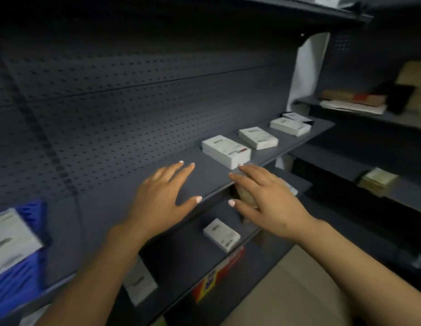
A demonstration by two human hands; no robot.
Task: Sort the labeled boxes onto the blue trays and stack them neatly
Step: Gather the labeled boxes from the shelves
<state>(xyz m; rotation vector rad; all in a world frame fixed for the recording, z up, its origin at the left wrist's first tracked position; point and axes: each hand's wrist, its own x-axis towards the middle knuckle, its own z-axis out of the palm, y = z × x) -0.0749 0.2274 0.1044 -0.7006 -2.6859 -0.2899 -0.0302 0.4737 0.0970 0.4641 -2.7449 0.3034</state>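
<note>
The dark shelf (204, 177) carries four white labeled boxes (226, 150) in a row. At far left a blue tray (28, 274) holds one labeled box (12, 238). Left hand (161, 203) and right hand (268, 201) hover, fingers spread, holding nothing.

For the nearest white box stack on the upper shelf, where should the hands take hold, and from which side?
Grip the nearest white box stack by its two long side faces, coming from the shelf's open front. It lies flat with a short end toward the right hand, and the pegboard back panel probably rules out reaching behind.
</note>
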